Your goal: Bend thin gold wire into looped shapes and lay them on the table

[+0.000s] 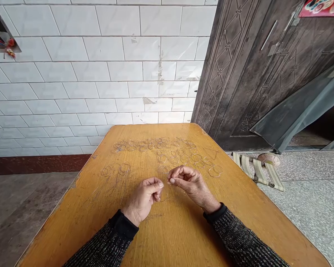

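My left hand (146, 194) is closed in a pinch above the middle of the wooden table (167, 237). A thin wire loop (164, 195) hangs from its fingertips. Just to the right, my right hand (189, 184) pinches with thumb and forefinger close to the same wire; the thin strand between the hands is hard to make out. Beyond the hands lie rows of thin wire rings (141, 145), several of them bent into double loops. On the left side of the table rest looser wire coils (108, 170) with long straight ends.
A white tiled wall (114, 70) stands behind the table. To the right are a dark carved door (239, 74), a grey curtain (300, 107), a striped folding stool (258, 170) and a ball (268, 159) on the floor.
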Demonstrator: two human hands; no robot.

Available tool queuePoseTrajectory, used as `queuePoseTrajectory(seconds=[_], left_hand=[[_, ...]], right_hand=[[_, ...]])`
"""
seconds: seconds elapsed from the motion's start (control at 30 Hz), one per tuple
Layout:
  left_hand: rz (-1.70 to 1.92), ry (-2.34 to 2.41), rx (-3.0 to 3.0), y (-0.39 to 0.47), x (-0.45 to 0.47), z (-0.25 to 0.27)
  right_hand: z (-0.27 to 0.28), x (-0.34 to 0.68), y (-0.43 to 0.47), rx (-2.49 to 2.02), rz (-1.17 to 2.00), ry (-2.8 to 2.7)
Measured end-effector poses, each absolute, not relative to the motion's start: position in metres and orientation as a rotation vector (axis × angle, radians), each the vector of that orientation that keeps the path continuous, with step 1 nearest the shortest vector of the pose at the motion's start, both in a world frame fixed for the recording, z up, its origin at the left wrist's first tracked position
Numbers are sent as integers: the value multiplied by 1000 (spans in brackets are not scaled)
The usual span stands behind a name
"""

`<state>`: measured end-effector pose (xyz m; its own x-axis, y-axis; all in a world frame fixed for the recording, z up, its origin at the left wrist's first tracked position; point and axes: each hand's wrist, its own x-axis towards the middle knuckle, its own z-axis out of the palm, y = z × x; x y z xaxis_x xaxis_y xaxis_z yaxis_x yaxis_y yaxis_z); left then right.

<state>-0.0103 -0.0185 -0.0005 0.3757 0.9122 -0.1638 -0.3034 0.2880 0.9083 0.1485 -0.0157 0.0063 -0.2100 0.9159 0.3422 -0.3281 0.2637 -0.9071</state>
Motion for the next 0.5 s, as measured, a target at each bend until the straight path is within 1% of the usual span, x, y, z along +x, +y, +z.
queuePoseTrajectory(seconds=[0.17,0.37,0.5], left_hand=[[950,797,879,-18,-10,1],[954,773,867,-20,-10,2],[936,767,858,-21,-8,0]], right_hand=[[-1,143,-15,-695,1236,-1197],[2,140,-16,-630,1147,-1276],[2,138,-16,-625,1116,-1191]])
